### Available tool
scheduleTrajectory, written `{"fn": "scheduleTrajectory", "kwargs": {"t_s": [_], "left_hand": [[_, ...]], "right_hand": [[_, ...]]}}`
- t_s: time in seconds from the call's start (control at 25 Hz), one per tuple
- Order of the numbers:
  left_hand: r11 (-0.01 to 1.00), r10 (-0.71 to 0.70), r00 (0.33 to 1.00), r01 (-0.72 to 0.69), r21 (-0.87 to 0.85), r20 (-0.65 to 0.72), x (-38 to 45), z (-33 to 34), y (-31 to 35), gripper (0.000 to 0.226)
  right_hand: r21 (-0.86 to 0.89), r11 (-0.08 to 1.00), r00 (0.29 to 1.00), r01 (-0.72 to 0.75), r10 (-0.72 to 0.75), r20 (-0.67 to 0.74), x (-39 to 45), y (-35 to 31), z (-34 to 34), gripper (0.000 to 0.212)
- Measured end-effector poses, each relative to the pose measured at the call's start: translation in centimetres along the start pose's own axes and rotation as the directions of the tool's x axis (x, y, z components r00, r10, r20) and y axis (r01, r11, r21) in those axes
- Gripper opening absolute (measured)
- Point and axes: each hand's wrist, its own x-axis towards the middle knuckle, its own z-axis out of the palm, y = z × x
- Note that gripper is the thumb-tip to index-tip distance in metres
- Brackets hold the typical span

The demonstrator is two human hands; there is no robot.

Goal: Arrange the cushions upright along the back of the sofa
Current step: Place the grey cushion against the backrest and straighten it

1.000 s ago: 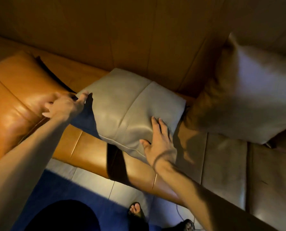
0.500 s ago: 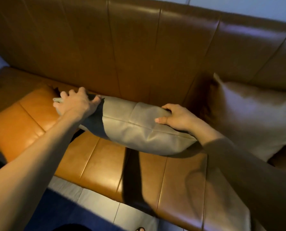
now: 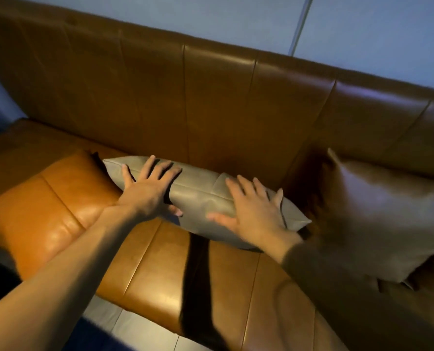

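A grey cushion (image 3: pixel 200 196) is seen on the seat of a brown leather sofa (image 3: pixel 145 264), its far edge set against the foot of the backrest (image 3: pixel 211 105); whether it stands fully upright or leans cannot be told from this high angle, since mostly its near face and top seam are shown. The left hand (image 3: pixel 147 191) is laid flat on the cushion's left part, with the fingers spread wide and the thumb pressed against the lower edge; nothing is gripped. The right hand (image 3: pixel 254 211) is laid on the right part, likewise with the fingers splayed and the palm against the leather, though it is blurred and its fingertips are hard to make out. The cushion's left corner is partly covered by the left hand, and its lower right edge is hidden behind the right wrist. A second cushion (image 3: pixel 388 214), pale and in deep shadow, is propped against the backrest just to the right, close to the grey one; its right side is cut off by the frame edge and its outline is softened by blur. A dark gap between the seat sections (image 3: pixel 195 287) is seen below the grey cushion. Pale floor tiles (image 3: pixel 140 328) are glimpsed under the seat's front edge, partly blocked by the left forearm. A bluish wall (image 3: pixel 363 29) is seen above the backrest.
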Motion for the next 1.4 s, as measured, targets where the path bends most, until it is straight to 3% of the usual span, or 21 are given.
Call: {"fn": "scheduleTrajectory", "kwargs": {"t_s": [0.04,0.12,0.24,0.4,0.6,0.76,0.96,1.2,1.4], "left_hand": [[1.0,-0.014,1.0,0.015,0.022,-0.018,0.0,-0.1,0.4,0.11],[0.998,-0.031,0.995,0.036,0.05,-0.099,0.2,-0.3,1.1,0.098],[0.999,-0.038,0.981,0.044,0.029,-0.192,1.4,-1.3,2.2,0.081],[0.993,-0.026,0.979,0.048,0.105,-0.203,4.5,-4.4,2.6,0.067],[0.992,-0.043,0.995,0.053,0.117,-0.087,10.1,-8.5,1.6,0.067],[0.996,-0.062,0.998,0.06,0.073,0.02,13.9,-7.1,1.5,0.067],[0.991,-0.104,0.993,0.099,-0.086,-0.055,17.5,-4.1,2.9,0.069],[0.981,-0.077,0.997,0.073,-0.179,-0.01,19.0,-2.7,2.4,0.077],[0.969,-0.142,0.99,0.138,-0.204,-0.003,18.2,-2.9,3.6,0.077]], "right_hand": [[-0.038,0.999,0.994,-0.014,0.018,0.104,0.2,-0.6,0.9,0.103],[-0.089,0.995,0.994,-0.052,0.061,0.093,1.3,-0.6,1.8,0.109],[-0.017,0.999,0.998,-0.045,0.045,-0.051,2.9,0.9,0.3,0.088],[0.009,1.0,0.998,0.001,0.0,-0.068,5.6,2.5,-3.1,0.075],[0.122,0.991,0.998,0.062,-0.059,-0.03,11.5,5.0,-6.1,0.078],[0.151,0.987,0.997,0.049,-0.056,0.046,14.7,6.6,-4.6,0.081],[0.093,0.996,1.0,0.006,-0.004,-0.013,19.2,8.6,-3.8,0.079],[0.084,0.996,0.996,-0.008,0.015,-0.088,20.5,9.3,-2.2,0.078],[0.091,0.996,1.0,-0.024,0.024,-0.001,19.9,9.0,-3.1,0.087]]}}
